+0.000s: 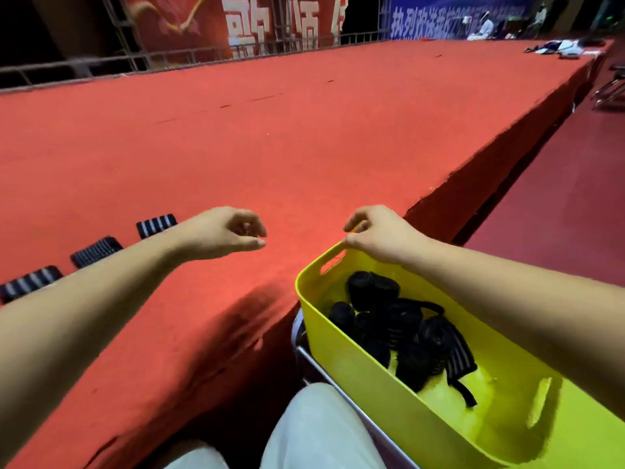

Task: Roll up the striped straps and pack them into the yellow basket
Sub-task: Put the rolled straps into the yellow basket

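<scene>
Head view: both hands raised, right one at the basket rim

Head view shows the left hand (pixel 226 232) at centre frame above the red carpeted stage (pixel 304 130), fingers loosely curled with thumb and fingertips nearly meeting, nothing in its hold; the right hand (pixel 384 235) sits just right of centre, its fingers curled down over the far rim of the yellow basket (pixel 406 421) beside the handle slot, a sliver of yellow showing between thumb and finger, so it seems to pinch the rim. The basket fills the lower right, resting on a metal-framed seat (pixel 321 365); inside lie several black rolled straps (pixel 370 292) packed close together toward the far end, and a loose strap (pixel 460 362) with pale stripes trails toward the near end. At the left edge three flat striped straps (pixel 96 251) lie in a slanting row on the carpet, well apart from the basket, partly hidden by the left forearm. Pale trousers (pixel 321 431) show at bottom centre; a red banner (pixel 236 25) hangs at upper centre.
</scene>
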`<action>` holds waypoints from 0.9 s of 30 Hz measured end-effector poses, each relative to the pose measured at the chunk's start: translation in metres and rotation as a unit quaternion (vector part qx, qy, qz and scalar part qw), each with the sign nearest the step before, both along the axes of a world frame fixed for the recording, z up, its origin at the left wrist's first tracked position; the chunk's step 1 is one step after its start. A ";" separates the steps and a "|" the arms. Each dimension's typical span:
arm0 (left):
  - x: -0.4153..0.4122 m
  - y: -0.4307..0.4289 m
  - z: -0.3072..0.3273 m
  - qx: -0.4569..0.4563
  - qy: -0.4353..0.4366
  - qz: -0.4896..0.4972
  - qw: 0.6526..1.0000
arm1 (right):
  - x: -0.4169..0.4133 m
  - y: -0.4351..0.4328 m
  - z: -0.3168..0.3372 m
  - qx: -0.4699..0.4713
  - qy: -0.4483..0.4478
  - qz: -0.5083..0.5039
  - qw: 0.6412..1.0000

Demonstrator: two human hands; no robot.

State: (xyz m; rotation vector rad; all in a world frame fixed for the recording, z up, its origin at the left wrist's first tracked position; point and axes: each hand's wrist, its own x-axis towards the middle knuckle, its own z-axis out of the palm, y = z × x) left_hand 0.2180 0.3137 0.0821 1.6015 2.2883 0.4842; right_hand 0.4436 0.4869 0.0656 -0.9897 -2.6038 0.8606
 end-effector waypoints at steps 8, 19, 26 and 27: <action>-0.125 -0.161 -0.039 -0.013 0.036 0.299 0.953 | -0.177 -0.081 -0.021 -0.030 0.028 0.126 0.991; -0.259 -0.255 -0.104 0.010 0.092 0.388 0.917 | -0.387 -0.179 -0.075 0.050 0.022 0.292 0.955; -0.297 -0.249 -0.095 -0.162 0.083 0.320 0.930 | -0.456 -0.204 -0.093 0.274 -0.109 0.435 0.851; -0.296 -0.248 -0.093 -0.188 0.084 0.316 0.926 | -0.458 -0.205 -0.093 0.296 -0.119 0.439 0.840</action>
